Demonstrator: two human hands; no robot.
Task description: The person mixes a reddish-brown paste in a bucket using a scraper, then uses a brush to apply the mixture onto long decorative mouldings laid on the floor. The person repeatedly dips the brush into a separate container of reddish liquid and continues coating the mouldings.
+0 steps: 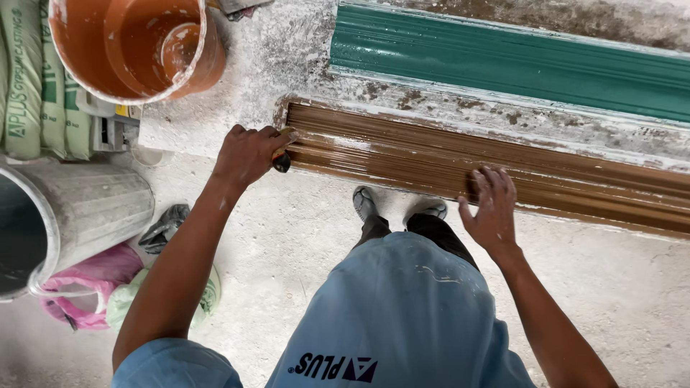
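Two moulds (503,165), two buckets (136,43)

Beyond the grip, across the dusty bench (287,57): a long green ribbed mould (517,65) with whitish crusted edges. Up and left of the grip: an orange bucket (136,43), streaked white inside. Further left: stacked plaster sacks (32,79). Below those, on the concrete floor (611,287): a grey metal drum (86,208), a crumpled dark glove (164,228), a pink plastic bag (90,284) and a pale green bag (129,302) just beside it.
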